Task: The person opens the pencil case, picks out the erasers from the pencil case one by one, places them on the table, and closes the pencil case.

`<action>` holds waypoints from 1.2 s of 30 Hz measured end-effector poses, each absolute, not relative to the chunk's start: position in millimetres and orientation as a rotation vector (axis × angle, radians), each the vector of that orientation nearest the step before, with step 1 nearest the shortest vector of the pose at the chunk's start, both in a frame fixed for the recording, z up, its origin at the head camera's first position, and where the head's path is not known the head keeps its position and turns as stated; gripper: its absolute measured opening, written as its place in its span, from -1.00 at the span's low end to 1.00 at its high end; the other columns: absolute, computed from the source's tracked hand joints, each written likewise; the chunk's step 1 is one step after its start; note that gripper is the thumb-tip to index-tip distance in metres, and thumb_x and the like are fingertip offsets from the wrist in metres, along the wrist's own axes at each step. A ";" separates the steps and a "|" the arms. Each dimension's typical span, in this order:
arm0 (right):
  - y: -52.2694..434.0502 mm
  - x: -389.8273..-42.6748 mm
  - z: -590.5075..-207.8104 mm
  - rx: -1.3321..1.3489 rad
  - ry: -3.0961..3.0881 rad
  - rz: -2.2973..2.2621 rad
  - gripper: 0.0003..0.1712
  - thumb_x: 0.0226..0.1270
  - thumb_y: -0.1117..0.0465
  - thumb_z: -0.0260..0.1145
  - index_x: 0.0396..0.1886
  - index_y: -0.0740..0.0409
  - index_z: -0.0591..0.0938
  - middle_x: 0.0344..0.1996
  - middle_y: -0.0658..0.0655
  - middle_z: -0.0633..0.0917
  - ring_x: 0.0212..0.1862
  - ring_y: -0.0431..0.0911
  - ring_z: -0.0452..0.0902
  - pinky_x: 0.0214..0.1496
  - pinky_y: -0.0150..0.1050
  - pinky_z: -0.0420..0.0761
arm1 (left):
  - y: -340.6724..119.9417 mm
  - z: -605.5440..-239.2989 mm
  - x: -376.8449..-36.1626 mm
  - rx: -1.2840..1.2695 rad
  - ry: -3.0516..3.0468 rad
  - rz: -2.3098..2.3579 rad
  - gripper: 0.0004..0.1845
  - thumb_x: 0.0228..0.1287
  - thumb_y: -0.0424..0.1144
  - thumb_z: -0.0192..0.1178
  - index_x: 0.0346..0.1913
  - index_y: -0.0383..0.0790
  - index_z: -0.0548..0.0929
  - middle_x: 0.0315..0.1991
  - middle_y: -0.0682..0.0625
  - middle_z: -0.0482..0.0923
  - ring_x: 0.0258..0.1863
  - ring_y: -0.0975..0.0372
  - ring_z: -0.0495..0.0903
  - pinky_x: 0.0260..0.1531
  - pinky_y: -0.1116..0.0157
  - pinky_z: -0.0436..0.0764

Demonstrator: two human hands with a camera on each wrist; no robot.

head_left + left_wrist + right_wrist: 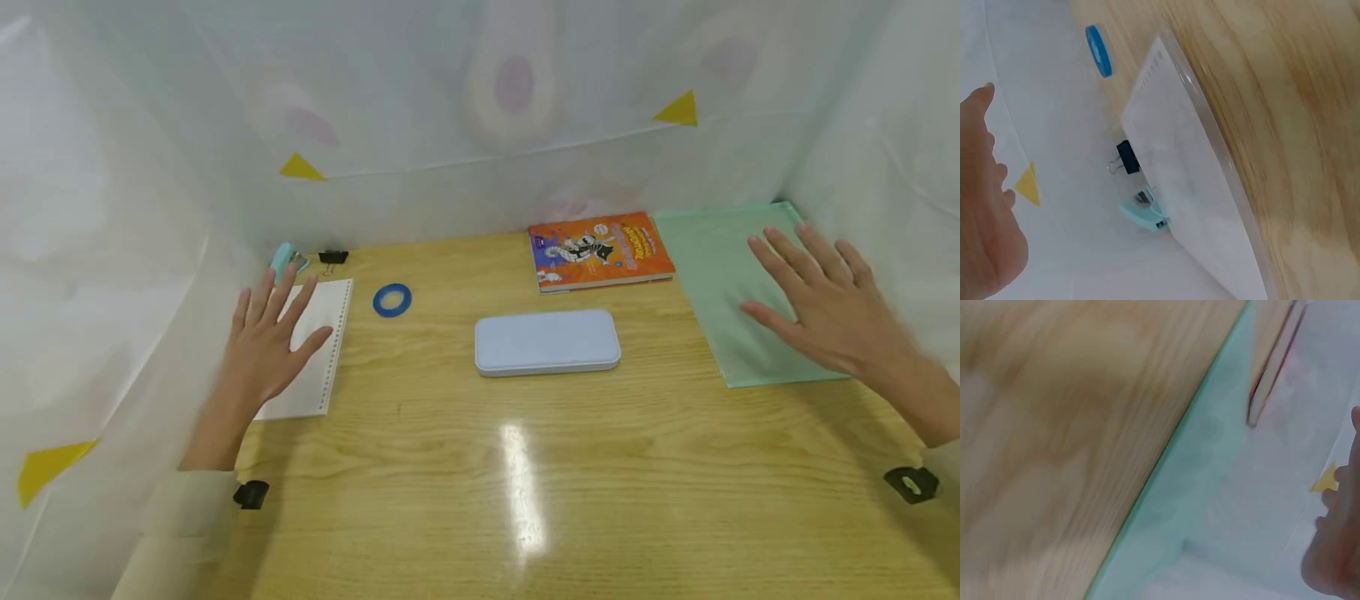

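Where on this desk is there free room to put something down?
The near half of the table, in front of the pencil case, is bare. A smaller gap lies between the tape ring and the orange book. The far left corner around the notebook is crowded.

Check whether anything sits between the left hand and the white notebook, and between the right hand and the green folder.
Nothing visible does. The left hand spreads open directly over the white notebook; the right hand spreads open directly over the green folder.
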State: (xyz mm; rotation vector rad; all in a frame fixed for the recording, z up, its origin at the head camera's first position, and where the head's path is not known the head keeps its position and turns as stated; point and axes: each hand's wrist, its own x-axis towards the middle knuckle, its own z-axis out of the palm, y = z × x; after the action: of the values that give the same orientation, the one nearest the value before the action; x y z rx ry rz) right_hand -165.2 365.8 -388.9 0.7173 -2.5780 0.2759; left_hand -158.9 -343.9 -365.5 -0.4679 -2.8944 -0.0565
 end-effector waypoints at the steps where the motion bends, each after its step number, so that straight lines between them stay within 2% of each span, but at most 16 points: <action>1: 364.5 -163.2 -388.3 0.699 -2.684 0.388 -0.21 0.67 -0.24 -0.07 0.72 -0.12 0.03 0.69 0.05 0.00 0.69 0.04 -0.28 0.59 0.24 -0.37 | -340.1 -365.5 -158.5 -0.477 -2.900 -0.129 -0.17 0.59 0.32 -0.14 0.71 0.10 -0.13 0.71 0.05 -0.38 0.68 0.06 -0.41 0.57 -0.12 -0.36; 3: 357.6 -158.2 -385.6 0.639 -2.860 0.670 -0.21 0.70 -0.03 -0.01 0.73 -0.16 -0.12 0.70 0.06 -0.11 0.69 0.05 -0.39 0.55 0.33 -0.47 | -330.7 -365.4 -158.2 -0.509 -2.894 -0.303 -0.18 0.61 0.27 -0.10 0.71 0.07 -0.12 0.71 0.02 -0.33 0.68 0.07 -0.39 0.57 -0.14 -0.34; 4: 351.8 -156.8 -384.1 0.643 -2.878 0.845 -0.20 0.70 0.08 0.01 0.73 -0.17 -0.13 0.70 0.07 -0.11 0.69 0.04 -0.39 0.53 0.36 -0.48 | -325.2 -365.4 -158.5 -0.534 -2.879 -0.402 -0.19 0.62 0.24 -0.10 0.71 0.04 -0.10 0.71 -0.01 -0.30 0.68 0.04 -0.35 0.56 -0.16 -0.33; 6: 339.3 -154.9 -380.2 0.666 -2.880 1.157 -0.22 0.71 0.16 -0.02 0.72 -0.23 -0.14 0.70 0.02 -0.14 0.68 0.00 -0.42 0.49 0.43 -0.48 | -312.7 -365.1 -159.3 -0.585 -2.838 -0.635 -0.23 0.65 0.16 -0.07 0.70 0.03 -0.07 0.71 -0.05 -0.23 0.68 -0.01 -0.29 0.55 -0.21 -0.29; 10: 313.2 -151.4 -373.9 0.635 -2.899 1.566 -0.22 0.74 0.12 -0.05 0.70 -0.41 -0.18 0.68 -0.18 -0.19 0.67 -0.07 -0.46 0.45 0.51 -0.33 | -283.5 -362.7 -160.7 -0.677 -2.782 -1.017 -0.31 0.68 0.03 -0.06 0.70 0.13 -0.06 0.70 0.00 -0.21 0.67 -0.03 -0.28 0.52 -0.27 -0.28; 13: 292.6 -152.4 -373.5 0.592 -2.922 1.703 -0.22 0.73 0.06 0.02 0.68 -0.48 -0.14 0.68 -0.19 -0.12 0.68 0.03 -0.38 0.44 0.51 -0.15 | -261.7 -362.5 -158.4 -0.716 -2.808 -1.109 -0.34 0.69 0.04 -0.09 0.69 0.21 -0.05 0.70 0.07 -0.20 0.68 0.02 -0.28 0.52 -0.29 -0.25; 15: 278.6 -152.7 -374.7 0.571 -2.909 1.792 -0.23 0.71 0.04 0.05 0.69 -0.45 -0.08 0.68 -0.13 -0.05 0.67 0.13 -0.30 0.44 0.49 -0.09 | -246.8 -363.0 -157.2 -0.748 -2.833 -1.150 -0.35 0.70 0.06 -0.10 0.69 0.19 -0.01 0.70 0.07 -0.18 0.68 0.05 -0.26 0.51 -0.31 -0.19; 17: 263.9 -152.8 -376.4 0.561 -2.865 1.893 -0.25 0.70 0.06 0.08 0.69 -0.33 -0.01 0.67 -0.05 0.03 0.66 0.17 -0.21 0.48 0.44 -0.06 | -232.5 -365.1 -157.9 -0.773 -2.847 -1.193 -0.36 0.69 0.08 -0.11 0.68 0.17 0.03 0.70 0.07 -0.16 0.68 0.09 -0.24 0.52 -0.29 -0.12; 21: 233.7 -155.7 -381.2 0.606 -2.744 2.047 -0.27 0.66 0.17 0.16 0.68 -0.05 0.11 0.64 0.09 0.16 0.64 0.16 -0.07 0.55 0.32 -0.05 | -203.5 -367.7 -163.6 -0.838 -2.847 -1.291 -0.35 0.67 0.16 -0.12 0.67 0.09 0.12 0.69 0.06 -0.13 0.67 0.11 -0.20 0.51 -0.25 0.00; 24: 213.3 -161.8 -385.5 0.648 -2.736 2.051 -0.26 0.62 0.16 0.22 0.66 0.02 0.16 0.62 0.11 0.19 0.64 0.17 -0.04 0.57 0.31 -0.05 | -183.3 -370.4 -171.4 -0.887 -2.864 -1.314 -0.33 0.64 0.22 -0.10 0.66 0.13 0.14 0.69 0.11 -0.11 0.66 0.11 -0.16 0.51 -0.23 0.04; 27: 197.4 -167.6 -389.9 0.659 -2.827 1.946 -0.24 0.56 0.09 0.31 0.64 0.01 0.24 0.62 0.11 0.19 0.64 0.24 -0.10 0.53 0.41 -0.04 | -164.4 -375.2 -181.3 -0.925 -2.910 -1.289 -0.31 0.58 0.22 0.02 0.64 0.16 0.21 0.67 0.12 -0.02 0.66 0.13 -0.11 0.52 -0.19 0.06; 29: 188.5 -171.2 -394.1 0.657 -2.896 1.847 -0.25 0.51 0.08 0.36 0.60 0.00 0.32 0.61 0.12 0.22 0.64 0.24 -0.11 0.53 0.41 -0.04 | -152.5 -380.2 -187.7 -0.955 -2.946 -1.251 -0.29 0.52 0.17 0.17 0.61 0.10 0.27 0.65 0.07 0.05 0.65 0.11 -0.07 0.53 -0.17 0.06; 33: 171.9 -175.6 -402.9 0.765 -2.938 1.697 -0.32 0.40 0.16 0.47 0.47 0.08 0.49 0.54 0.20 0.36 0.61 0.25 0.02 0.55 0.35 0.01 | -131.3 -394.1 -197.1 -1.025 -3.030 -1.040 -0.21 0.35 0.06 0.41 0.56 -0.05 0.38 0.61 -0.06 0.18 0.64 0.00 0.00 0.54 -0.18 0.02; 36: 163.2 -174.3 -407.3 0.898 -2.920 1.587 -0.38 0.32 0.23 0.51 0.37 0.16 0.58 0.48 0.26 0.44 0.58 0.31 0.07 0.51 0.38 0.06 | -118.2 -404.1 -198.5 -1.083 -3.104 -0.817 -0.12 0.24 0.09 0.49 0.56 -0.04 0.37 0.59 -0.11 0.20 0.61 -0.06 0.07 0.52 -0.19 0.07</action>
State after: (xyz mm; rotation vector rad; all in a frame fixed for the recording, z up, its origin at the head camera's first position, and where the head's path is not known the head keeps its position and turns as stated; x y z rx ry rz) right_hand -174.3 163.2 -407.3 0.8979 -2.9203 1.5867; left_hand -198.5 -118.2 -404.1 -1.0830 -3.1039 -0.8166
